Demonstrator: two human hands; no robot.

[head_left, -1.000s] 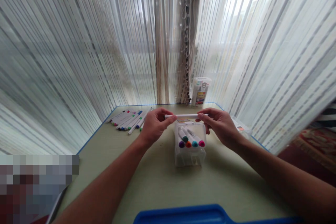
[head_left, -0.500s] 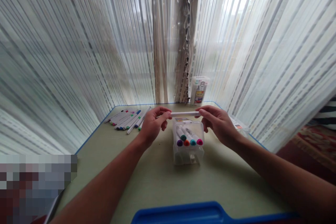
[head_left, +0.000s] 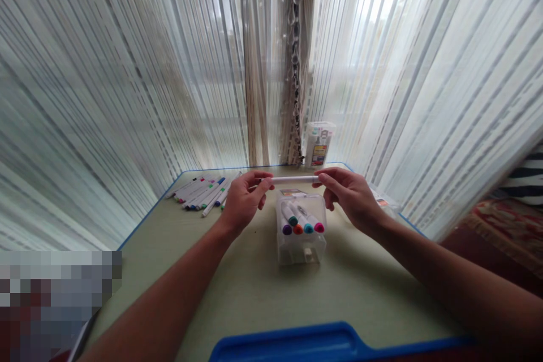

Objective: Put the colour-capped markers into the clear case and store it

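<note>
Open box below raised marker

Left hand and right hand are pinching the white marker by its ends. Below and between them, the clear box is holding five capped markers. Beyond the right hand, a labelled case is standing; loose markers are lying beside the left.

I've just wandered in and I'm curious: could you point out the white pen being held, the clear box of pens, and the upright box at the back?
White pen (head_left: 294, 180): head view, middle of barrel.
Clear box (head_left: 291, 251): head view, lower front wall.
Upright box (head_left: 319, 155): head view, front label.
</note>
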